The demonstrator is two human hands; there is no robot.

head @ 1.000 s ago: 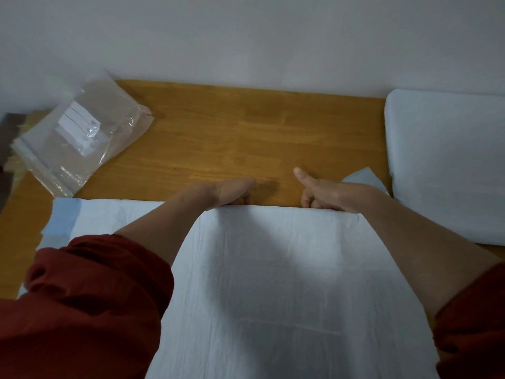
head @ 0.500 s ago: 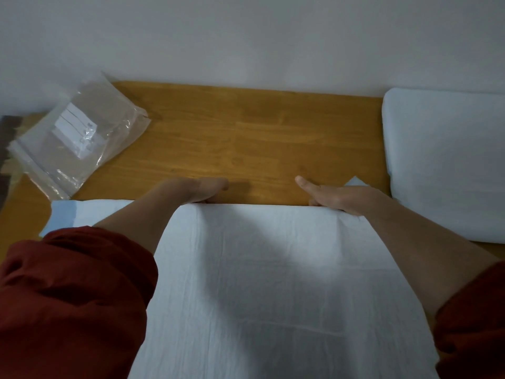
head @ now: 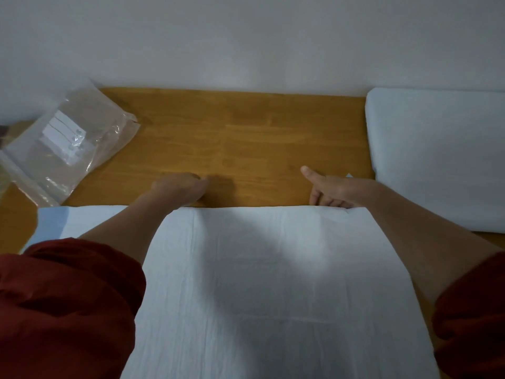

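The white sheet (head: 259, 283) lies on the wooden table (head: 246, 138) with its far edge at both hands. The left hand (head: 180, 187) is curled at that edge. The right hand (head: 332, 191) bends its fingers down onto it, thumb sticking out free. Whether either pinches the fabric I cannot tell. Best to pull the edge straight between the hands, square with the blue-trimmed layer (head: 49, 222) outside the left hand, then smooth it flat.
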